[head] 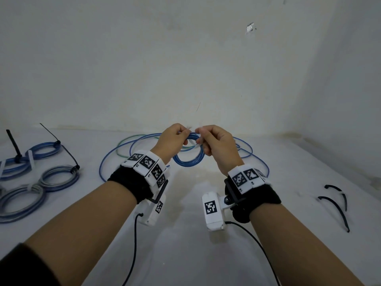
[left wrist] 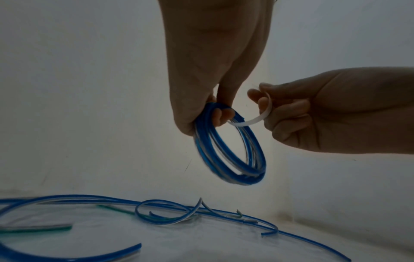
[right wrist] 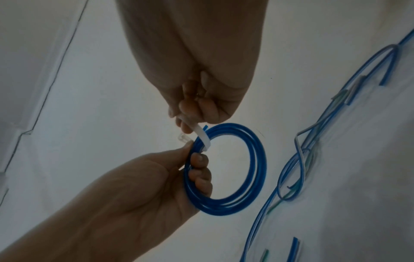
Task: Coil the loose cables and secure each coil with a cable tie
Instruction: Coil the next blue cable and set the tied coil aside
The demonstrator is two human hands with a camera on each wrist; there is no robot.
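Note:
A small blue cable coil [head: 189,159] [left wrist: 233,156] [right wrist: 233,170] hangs in the air above the white table. My left hand [head: 175,139] [left wrist: 201,99] [right wrist: 170,177] grips its upper rim with curled fingers. My right hand [head: 214,141] [left wrist: 313,109] [right wrist: 197,99] pinches a white cable tie [left wrist: 257,117] [right wrist: 202,136] that curves round the coil's strands beside the left fingers. The tie's clear head [right wrist: 182,138] sticks out by the left thumb tip.
Loose blue and green cables [head: 132,149] [left wrist: 156,212] [right wrist: 313,159] lie on the table behind the hands. Several tied coils [head: 41,174] with black and white ties sit at the left. Two black cable ties [head: 338,205] lie at the right. A wall stands close behind.

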